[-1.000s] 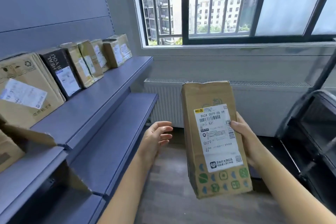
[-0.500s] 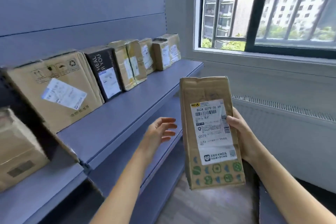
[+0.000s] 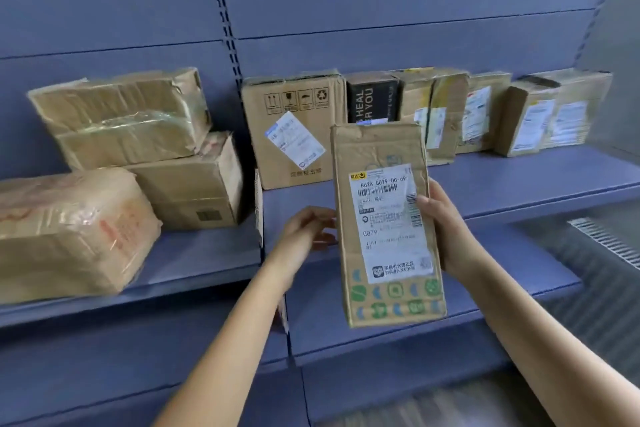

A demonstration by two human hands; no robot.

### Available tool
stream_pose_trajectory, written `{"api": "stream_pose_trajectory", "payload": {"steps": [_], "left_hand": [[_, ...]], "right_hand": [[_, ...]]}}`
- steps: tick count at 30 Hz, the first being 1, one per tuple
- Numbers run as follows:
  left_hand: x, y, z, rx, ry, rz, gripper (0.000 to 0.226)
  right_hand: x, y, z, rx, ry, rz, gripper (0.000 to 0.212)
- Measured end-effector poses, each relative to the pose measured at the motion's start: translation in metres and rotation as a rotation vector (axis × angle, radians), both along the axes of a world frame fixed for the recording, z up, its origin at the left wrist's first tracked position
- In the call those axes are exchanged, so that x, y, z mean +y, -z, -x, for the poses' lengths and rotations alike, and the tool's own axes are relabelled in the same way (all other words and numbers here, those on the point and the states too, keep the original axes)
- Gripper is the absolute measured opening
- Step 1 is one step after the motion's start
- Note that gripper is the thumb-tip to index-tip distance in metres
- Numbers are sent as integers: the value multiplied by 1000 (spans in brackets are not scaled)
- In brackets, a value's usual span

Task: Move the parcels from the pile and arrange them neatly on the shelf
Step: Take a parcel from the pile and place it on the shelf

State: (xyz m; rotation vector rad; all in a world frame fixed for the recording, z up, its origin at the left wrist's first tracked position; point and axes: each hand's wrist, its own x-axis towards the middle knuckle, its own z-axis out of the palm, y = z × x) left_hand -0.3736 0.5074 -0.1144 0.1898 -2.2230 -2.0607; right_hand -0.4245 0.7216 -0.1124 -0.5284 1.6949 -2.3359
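Note:
A tall brown parcel point(image 3: 381, 149) with a white shipping label and green print at its foot stands upright in the air before the blue shelf point(image 3: 519, 180). My right hand point(image 3: 446, 229) grips its right edge, thumb over the label. My left hand point(image 3: 306, 229) hovers at the parcel's left edge with relaxed fingers; whether it touches is unclear. Behind the parcel a row of several parcels stands on the shelf: a large brown carton point(image 3: 294, 128), a black box point(image 3: 372, 97) and more brown ones point(image 3: 446, 114) out to the right end point(image 3: 530, 118).
On the lower left shelf section point(image 3: 194, 260) lie a taped brown parcel point(image 3: 69, 232), a carton point(image 3: 194, 191) and a crumpled parcel point(image 3: 121, 118) on top of it. A lower shelf point(image 3: 381, 340) runs below my hands. A white radiator grille point(image 3: 606, 239) is at the right.
My view has swung left from the window to face the shelf squarely. The parcel has stayed upright in my right hand, and my left hand has come closer to its left edge.

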Motion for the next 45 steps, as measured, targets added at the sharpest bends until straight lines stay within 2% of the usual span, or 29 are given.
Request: {"api": "stream_pose_trajectory", "payload": {"steps": [3, 7, 11, 14, 19, 24, 27, 29, 31, 35, 40, 45], "left_hand": [[-14, 2, -16, -7, -136, -13, 30], [-29, 0, -32, 13, -237, 2, 28], [-44, -12, -38, 39, -286, 2, 26], [-53, -27, -34, 103, -322, -26, 26], [-67, -50, -13, 193, -420, -81, 25], [-63, -37, 1, 129, -340, -160, 25], [-53, -33, 2, 174, -215, -2, 29], [-45, -38, 1, 227, -171, 118, 15], [-42, -44, 1, 295, -165, 203, 20], [-59, -42, 5, 338, -136, 240, 34], [-73, -37, 23, 332, -145, 307, 45], [-85, -35, 52, 291, -137, 396, 42]], "right_hand": [[-24, 2, 10, -1, -115, -32, 111], [-51, 4, 19, 23, -205, -40, 88], [-72, -2, 22, 70, -251, -7, 86], [-92, -14, 23, 204, -250, -6, 83], [-118, -38, 33, 497, -229, -144, 70], [-114, -2, 44, 384, -168, -188, 73], [-107, 12, 46, 327, -157, -195, 56], [-108, 10, 47, 300, -164, -197, 53], [-113, 8, 45, 315, -147, -236, 58], [-126, 12, 49, 409, -130, -312, 81], [-144, 16, 65, 422, -124, -335, 82], [-159, 7, 89, 391, -129, -319, 79]]}}
